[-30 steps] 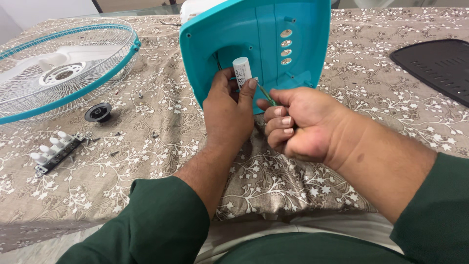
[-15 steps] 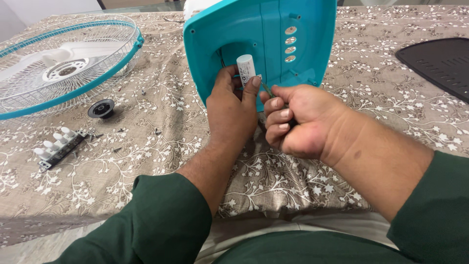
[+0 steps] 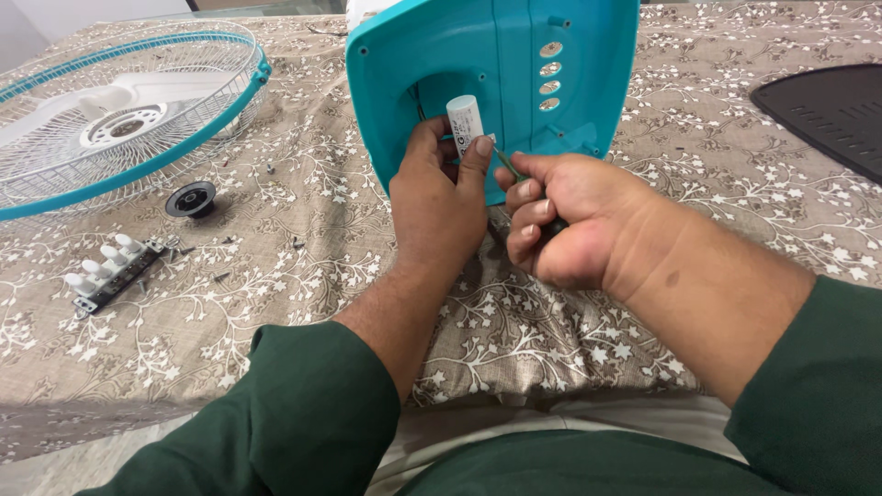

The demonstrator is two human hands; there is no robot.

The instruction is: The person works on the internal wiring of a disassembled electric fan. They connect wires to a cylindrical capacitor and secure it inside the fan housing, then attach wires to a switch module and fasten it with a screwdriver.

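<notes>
Left hand [image 3: 439, 197] pinches the little white capacitor [image 3: 464, 124] against the teal fan base [image 3: 514, 55]; right hand [image 3: 570, 216] fists a screwdriver [image 3: 511, 168]. Capacitor's probably light and slick, best held by its sides.

A small white cylinder [image 3: 464, 124] stood upright against the inner face of a teal plastic fan housing [image 3: 496, 73], pinched between fingertips. The housing was tilted up on the cloth, its hollow side toward the camera, 4 oval slots in a column. A thin green-handled screwdriver [image 3: 514, 174] angled toward the cylinder's base.
</notes>
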